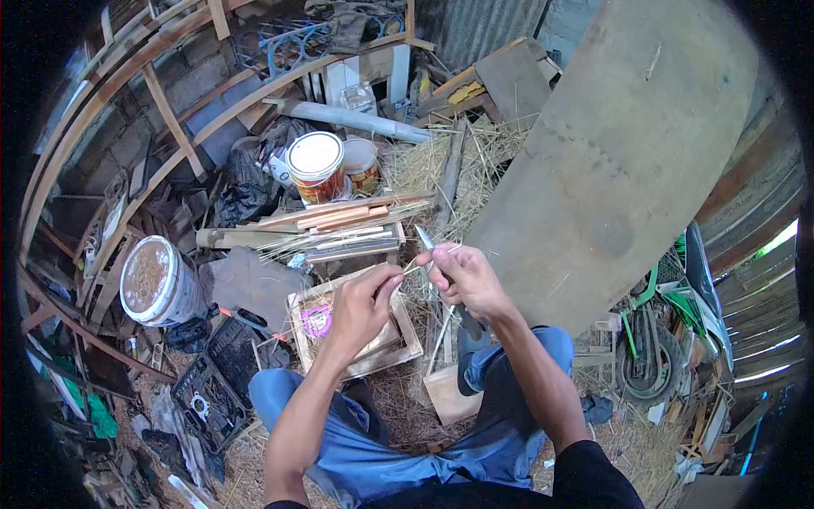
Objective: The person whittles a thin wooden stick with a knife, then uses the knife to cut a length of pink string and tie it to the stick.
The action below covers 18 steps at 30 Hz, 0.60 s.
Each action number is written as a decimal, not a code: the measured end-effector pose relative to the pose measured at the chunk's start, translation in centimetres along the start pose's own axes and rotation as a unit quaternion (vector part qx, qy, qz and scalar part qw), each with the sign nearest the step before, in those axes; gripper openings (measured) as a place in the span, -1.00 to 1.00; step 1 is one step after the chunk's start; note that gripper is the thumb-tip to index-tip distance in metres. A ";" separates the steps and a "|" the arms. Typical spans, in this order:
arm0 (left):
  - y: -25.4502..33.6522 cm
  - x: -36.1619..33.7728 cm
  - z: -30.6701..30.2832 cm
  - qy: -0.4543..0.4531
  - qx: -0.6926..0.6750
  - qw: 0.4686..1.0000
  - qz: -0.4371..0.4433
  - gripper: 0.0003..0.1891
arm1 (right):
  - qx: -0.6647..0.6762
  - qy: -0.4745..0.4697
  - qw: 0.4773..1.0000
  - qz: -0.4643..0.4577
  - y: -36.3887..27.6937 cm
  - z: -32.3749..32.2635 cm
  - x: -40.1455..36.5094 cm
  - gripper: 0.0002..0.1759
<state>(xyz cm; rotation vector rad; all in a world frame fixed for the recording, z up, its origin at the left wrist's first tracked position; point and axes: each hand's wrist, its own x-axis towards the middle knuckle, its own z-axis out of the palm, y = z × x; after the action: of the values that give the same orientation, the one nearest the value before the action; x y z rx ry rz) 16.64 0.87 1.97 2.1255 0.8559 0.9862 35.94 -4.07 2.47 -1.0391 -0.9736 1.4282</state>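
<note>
Above the wooden frame (pixel 398 349) and my knees, both hands are close together at the centre. My left hand (pixel 365 301) pinches one end of a thin straw-coloured strip (pixel 413 270). My right hand (pixel 465 280) is closed round a knife, whose pointed blade (pixel 425 237) sticks out up and to the left. The strip runs between the two hands, close to the blade. Whether the right fingers also hold the strip is too small to tell. Just beyond my hands lies a stack of wooden slats (pixel 343 218), with thin straw strips beside it.
A large board (pixel 593 170) leans at the right. Paint buckets (pixel 315 159) stand beyond the slats, and a white bucket (pixel 154 280) stands at the left. An open tool case (pixel 212 386) lies at the lower left. A small wooden block (pixel 452 397) sits between my feet.
</note>
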 end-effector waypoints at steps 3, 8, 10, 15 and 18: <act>-0.6 0.1 0.0 -0.031 -0.016 0.999 -0.014 -0.89 | -0.003 -0.009 1.000 0.025 -0.1 -0.6 0.1 -0.54; -0.4 0.3 0.0 -0.050 -0.003 0.999 -0.016 -0.90 | -0.048 0.035 0.996 0.063 -0.5 -1.1 0.1 -0.59; -0.4 0.2 -0.2 -0.062 0.018 0.998 -0.020 -0.90 | -0.051 0.045 0.996 0.064 -0.3 -1.0 0.2 -0.56; -4.2 -0.7 -4.1 0.030 0.033 0.998 -0.053 -0.91 | -0.042 0.256 0.958 -0.119 -2.6 -9.1 -1.2 -0.62; -4.9 0.1 -4.5 0.056 -0.001 0.996 -0.066 -0.90 | -0.057 0.270 0.957 -0.091 -2.0 -9.0 -0.8 -0.63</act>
<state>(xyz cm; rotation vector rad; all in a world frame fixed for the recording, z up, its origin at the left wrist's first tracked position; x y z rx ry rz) 11.63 5.06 0.69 1.9999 1.0356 1.0444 45.22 -4.47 1.88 -1.2999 -0.7285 0.8706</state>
